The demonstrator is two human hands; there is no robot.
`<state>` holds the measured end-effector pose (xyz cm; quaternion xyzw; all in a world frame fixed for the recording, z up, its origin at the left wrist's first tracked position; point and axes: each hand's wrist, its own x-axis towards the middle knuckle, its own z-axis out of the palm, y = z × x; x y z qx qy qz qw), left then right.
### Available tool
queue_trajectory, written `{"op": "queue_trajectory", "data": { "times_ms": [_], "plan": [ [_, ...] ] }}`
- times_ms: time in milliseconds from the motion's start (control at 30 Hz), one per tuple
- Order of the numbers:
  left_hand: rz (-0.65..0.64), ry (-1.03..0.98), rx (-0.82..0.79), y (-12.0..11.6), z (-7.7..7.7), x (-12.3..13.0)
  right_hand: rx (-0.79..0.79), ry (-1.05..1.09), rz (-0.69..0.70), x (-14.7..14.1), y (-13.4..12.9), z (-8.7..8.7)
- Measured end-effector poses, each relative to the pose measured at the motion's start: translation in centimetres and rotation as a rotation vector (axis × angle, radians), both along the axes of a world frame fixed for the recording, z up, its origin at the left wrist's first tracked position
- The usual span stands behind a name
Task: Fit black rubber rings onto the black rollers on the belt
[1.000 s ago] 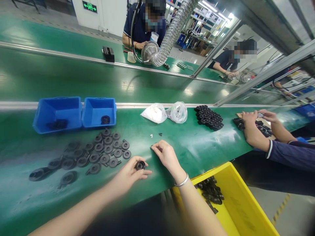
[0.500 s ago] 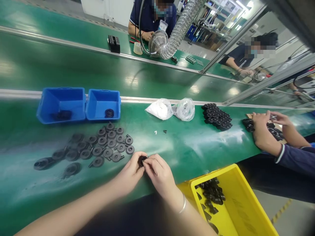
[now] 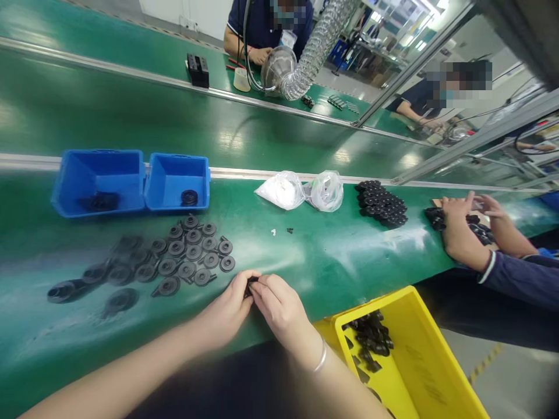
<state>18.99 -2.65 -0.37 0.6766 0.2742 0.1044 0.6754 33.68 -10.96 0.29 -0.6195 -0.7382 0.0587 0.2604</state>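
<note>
A small black part [image 3: 250, 286] is pinched between my two hands above the bench's near edge; fingers cover most of it, so its exact kind is hidden. My left hand [image 3: 231, 308] is closed round its left side. The fingers of my right hand [image 3: 277, 305] press together at its right side; whether they also hold a tiny piece I cannot make out. Left of my hands lie several black round parts with short side arms [image 3: 193, 252]. Beyond my hands, tiny white pieces [image 3: 273, 232] and tiny black pieces [image 3: 290, 230] rest on the green bench [image 3: 323, 262].
Two blue bins, left [image 3: 98, 203] and right [image 3: 177, 205], hold black rings. Two clear bags [image 3: 283, 191] stand at the back, beside a block of black parts [image 3: 381, 203]. A yellow crate [image 3: 419, 349] sits near right. A co-worker's hands [image 3: 465, 224] handle black parts at right.
The view has shifted slightly, so the bench things sit a little further left and higher. My hands stay on the black part, which is now more covered by my fingers.
</note>
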Motion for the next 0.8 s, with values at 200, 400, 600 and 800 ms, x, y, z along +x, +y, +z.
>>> {"op": "queue_trajectory", "data": {
  "times_ms": [200,400,600,800],
  "plan": [
    [0.032,-0.093,-0.220,-0.2,-0.5,0.7,-0.007,0.156,-0.021,3.6,1.0,1.3],
    [0.067,-0.165,-0.462,0.1,-0.4,1.4,0.021,0.095,-0.473,11.3,4.2,-0.6],
    [0.069,-0.140,-0.512,0.4,-0.2,1.5,0.009,0.070,-0.459,11.8,5.6,-2.2],
    [0.070,-0.143,-0.516,0.5,-0.4,1.5,-0.021,0.061,-0.422,12.2,5.8,-1.7]
  ]
}}
